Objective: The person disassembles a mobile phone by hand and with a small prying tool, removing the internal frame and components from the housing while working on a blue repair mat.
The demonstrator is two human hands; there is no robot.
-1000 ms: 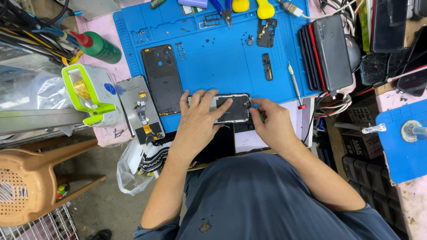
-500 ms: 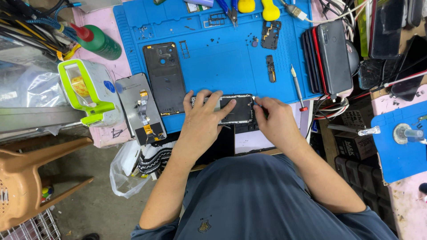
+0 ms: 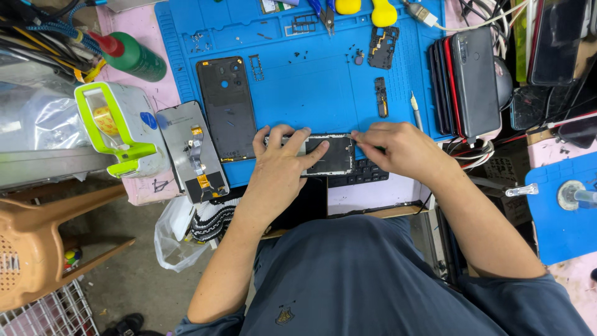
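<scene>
Head view: an opened phone frame (image 3: pixel 329 154) is seen at the centre of the frame, at the near edge of a blue mat (image 3: pixel 311 81) on the worktop. It is pressed flat by the left hand (image 3: pixel 283 165), fingers spread. Its right end is pinched by the right hand (image 3: pixel 398 149). A black back cover (image 3: pixel 227 109) lies left of it, a stack of phones (image 3: pixel 469 81) at the upper right.

Blue mat (image 3: pixel 311 87); black back cover (image 3: pixel 227 109); green bottle (image 3: pixel 134 59).
</scene>
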